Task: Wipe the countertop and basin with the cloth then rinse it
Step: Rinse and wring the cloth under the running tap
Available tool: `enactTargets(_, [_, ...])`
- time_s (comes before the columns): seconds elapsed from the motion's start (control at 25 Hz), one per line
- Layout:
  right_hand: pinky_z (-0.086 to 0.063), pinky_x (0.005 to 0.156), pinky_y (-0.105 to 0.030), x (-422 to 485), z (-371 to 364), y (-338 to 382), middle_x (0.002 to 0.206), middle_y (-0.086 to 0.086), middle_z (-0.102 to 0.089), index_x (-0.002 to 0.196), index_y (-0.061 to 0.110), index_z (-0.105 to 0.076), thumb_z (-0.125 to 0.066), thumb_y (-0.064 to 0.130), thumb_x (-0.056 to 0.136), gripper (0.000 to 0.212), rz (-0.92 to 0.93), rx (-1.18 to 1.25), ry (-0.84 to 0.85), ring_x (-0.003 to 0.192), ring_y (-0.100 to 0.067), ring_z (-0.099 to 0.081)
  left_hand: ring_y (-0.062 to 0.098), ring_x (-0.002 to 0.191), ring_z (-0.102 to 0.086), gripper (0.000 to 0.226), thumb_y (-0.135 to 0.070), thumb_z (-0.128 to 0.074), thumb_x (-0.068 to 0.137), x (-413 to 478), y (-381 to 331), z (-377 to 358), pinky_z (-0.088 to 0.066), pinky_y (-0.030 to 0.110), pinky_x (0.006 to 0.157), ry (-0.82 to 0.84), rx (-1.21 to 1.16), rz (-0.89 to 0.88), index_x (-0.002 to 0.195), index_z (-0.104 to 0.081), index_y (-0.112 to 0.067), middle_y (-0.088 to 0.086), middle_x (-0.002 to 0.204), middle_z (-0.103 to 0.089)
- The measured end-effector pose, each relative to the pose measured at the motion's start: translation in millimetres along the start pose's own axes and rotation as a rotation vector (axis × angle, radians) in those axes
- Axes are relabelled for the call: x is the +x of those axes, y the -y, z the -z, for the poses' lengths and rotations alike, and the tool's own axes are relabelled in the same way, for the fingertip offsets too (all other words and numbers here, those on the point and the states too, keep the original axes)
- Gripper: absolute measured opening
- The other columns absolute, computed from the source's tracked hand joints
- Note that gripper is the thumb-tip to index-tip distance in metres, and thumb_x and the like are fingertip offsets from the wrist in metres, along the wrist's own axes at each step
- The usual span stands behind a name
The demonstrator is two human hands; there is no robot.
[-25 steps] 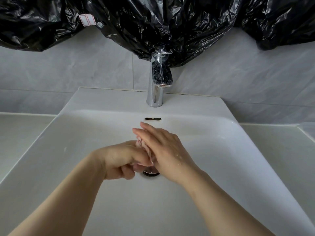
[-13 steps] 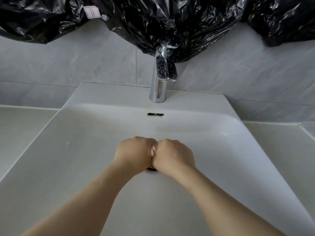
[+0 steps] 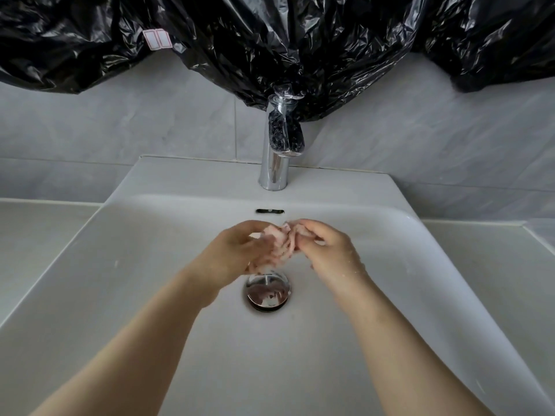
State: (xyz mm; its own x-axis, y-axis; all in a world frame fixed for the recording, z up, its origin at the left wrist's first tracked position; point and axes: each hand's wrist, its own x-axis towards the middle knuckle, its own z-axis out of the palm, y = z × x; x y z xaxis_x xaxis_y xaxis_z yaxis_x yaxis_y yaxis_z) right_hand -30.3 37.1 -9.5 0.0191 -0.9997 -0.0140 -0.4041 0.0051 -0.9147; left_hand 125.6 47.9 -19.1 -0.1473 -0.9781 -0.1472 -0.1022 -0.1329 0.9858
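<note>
- Cloth (image 3: 280,244): small, pink-white, wet-looking, bunched into a wad. Held btwn both hands over the basin (image 3: 150,265), just behind the drain (image 3: 268,291) and in front of the overflow slot (image 3: 269,211). It does not touch the basin floor.
- Left hand (image 3: 240,253): fingers (image 3: 255,232) curled round the cloth's left side and gripping it, w/ the lower end of the wad lying in the palm.
- Right hand (image 3: 327,250): fingertips pinch the cloth's upper right edge, knuckles bent. Droplets on back of hand and wrist.
- Both forearms enter from the bottom edge and converge at centre.
- Faucet (image 3: 274,163): chrome, upright on the basin's rear ledge, directly behind the hands. Whether water runs cannot be told.
- Drain: chrome pop-up plug, glossy.
- Tabletop (image 3: 36,235): pale, flanks the basin on left and right.
- Wall (image 3: 120,124): grey tiles. Black plastic sheeting (image 3: 270,40) hangs across the top, reaching the faucet head, and carries a small white label (image 3: 157,39) w/ red border at upper left.
</note>
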Motion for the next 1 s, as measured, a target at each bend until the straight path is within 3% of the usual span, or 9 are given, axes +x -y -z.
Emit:
enactTargets(0.12, [-0.045,0.076,-0.027,4,2,2,0.071,0.015,-0.066,0.070,0.026,-0.064,-0.063,0.012,0.081,0.019,-0.106,0.282,-0.087,0.075,-0.008,-0.060,0.017,0.079,-0.059,0.020,-0.022,-0.050,0.095,10,2,1,-0.047,0.027,0.071,-0.302,-0.014,0.016,0.080,-0.061,-0.016,0.003,0.082,-0.065])
enactTargets(0.2, [-0.046,0.074,-0.032,8,7,6,0.074,0.001,-0.065,0.071,0.019,-0.060,-0.057,0.004,0.083,0.020,-0.205,0.633,-0.078,0.076,-0.017,-0.059,0.018,0.073,-0.062,0.024,-0.022,-0.043,0.097,11,-4,7,-0.053,0.029,0.066,-0.391,-0.356,0.084,0.083,-0.061,-0.014,0.004,0.078,-0.068])
enactTargets(0.36, [-0.050,0.046,-0.028,5,20,13,0.090,-0.015,-0.061,0.086,0.010,-0.052,-0.047,0.012,0.085,0.005,-0.325,1.174,0.177,0.073,-0.028,-0.057,0.018,0.065,-0.069,0.034,-0.039,-0.041,0.096,2,-17,9,-0.057,0.028,0.056,-0.159,-0.894,0.114,0.093,-0.062,-0.012,0.006,0.079,-0.071])
enactTargets(0.48, [-0.048,0.062,-0.030,0,12,13,0.088,-0.016,-0.062,0.086,0.009,-0.054,-0.059,0.020,0.070,0.020,-0.300,0.930,0.378,0.076,-0.028,-0.058,0.018,0.072,-0.068,0.030,-0.016,-0.062,0.081,-6,-21,3,-0.058,0.032,0.067,0.013,-0.849,0.056,0.111,-0.057,-0.013,0.007,0.094,-0.067])
enactTargets(0.6, [-0.049,0.074,-0.032,-4,4,11,0.081,-0.005,-0.069,0.088,0.018,-0.062,-0.075,0.017,0.068,0.024,-0.249,0.364,0.327,0.077,-0.021,-0.065,0.020,0.074,-0.070,0.053,0.007,-0.058,0.073,-9,-26,4,-0.058,0.032,0.063,-0.050,-0.688,-0.002,0.115,-0.054,-0.023,0.007,0.093,-0.072])
enactTargets(0.68, [-0.048,0.065,-0.026,-6,6,17,0.075,-0.003,-0.068,0.083,0.019,-0.063,-0.068,0.012,0.079,0.009,-0.227,0.412,0.240,0.068,-0.017,-0.063,0.020,0.066,-0.068,0.048,0.007,-0.058,0.079,-8,-26,6,-0.055,0.029,0.057,-0.132,-0.532,-0.013,0.118,-0.054,-0.020,0.009,0.084,-0.071])
enactTargets(0.8, [-0.050,0.054,-0.025,2,23,20,0.069,-0.003,-0.062,0.080,0.021,-0.058,-0.054,0.005,0.087,0.018,-0.318,0.913,0.047,0.063,-0.019,-0.059,0.015,0.038,-0.051,0.038,0.001,-0.059,0.085,-5,-23,14,-0.045,0.027,0.045,-0.322,-0.400,-0.002,0.118,-0.052,-0.015,0.004,0.058,-0.061])
enactTargets(0.88, [-0.049,0.060,-0.030,4,32,17,0.075,-0.003,-0.058,0.086,0.023,-0.059,-0.053,0.004,0.087,0.020,-0.340,1.005,-0.023,0.068,-0.020,-0.057,0.014,0.044,-0.055,0.039,-0.002,-0.061,0.085,-5,-24,20,-0.046,0.027,0.044,-0.357,-0.381,-0.021,0.117,-0.050,-0.021,0.005,0.070,-0.062])
enactTargets(1.0, [-0.050,0.066,-0.032,5,35,12,0.080,-0.005,-0.061,0.096,0.026,-0.061,-0.055,-0.004,0.084,0.034,-0.266,0.768,-0.024,0.069,-0.017,-0.060,0.022,0.070,-0.061,0.045,-0.001,-0.070,0.077,-8,-26,29,-0.053,0.031,0.057,-0.305,-0.150,-0.032,0.108,-0.054,-0.030,0.008,0.097,-0.057])
